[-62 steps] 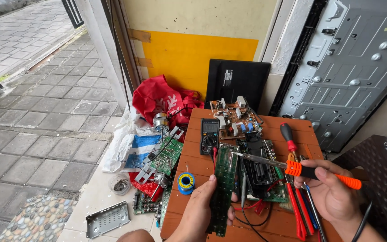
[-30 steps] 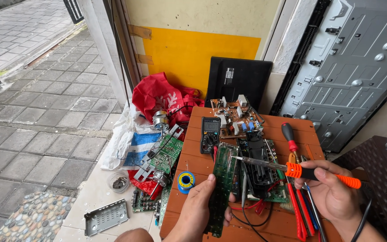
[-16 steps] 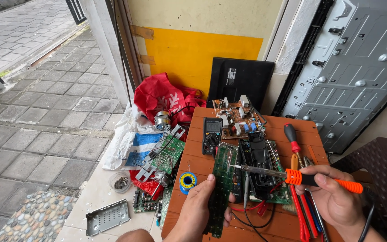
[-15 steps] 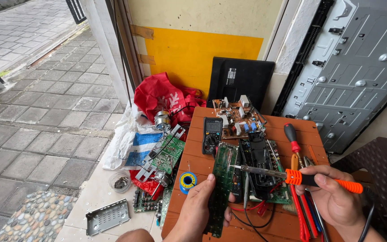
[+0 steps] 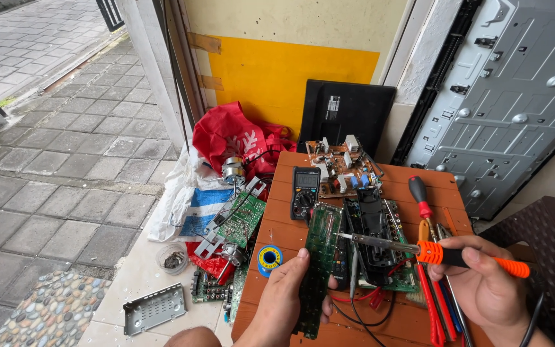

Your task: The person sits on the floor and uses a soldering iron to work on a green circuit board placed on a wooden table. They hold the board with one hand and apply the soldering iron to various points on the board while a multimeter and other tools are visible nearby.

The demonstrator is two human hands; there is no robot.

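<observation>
Orange-brown surface (image 5: 277, 225) by a yellow wall carries circuit boards; the left hand (image 5: 284, 299) grips a long green circuit board (image 5: 319, 257) at its edge, while the right hand (image 5: 486, 289) clasps an orange-handled soldering iron (image 5: 444, 254) above it

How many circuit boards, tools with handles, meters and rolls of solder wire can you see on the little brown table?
Circuit boards: 3 (long green board in the left hand, brown board, green board under the black part)
Handled tools: 2 (soldering iron in the right hand, red screwdriver)
Meters: 1
Solder rolls: 1
Total: 7
</observation>
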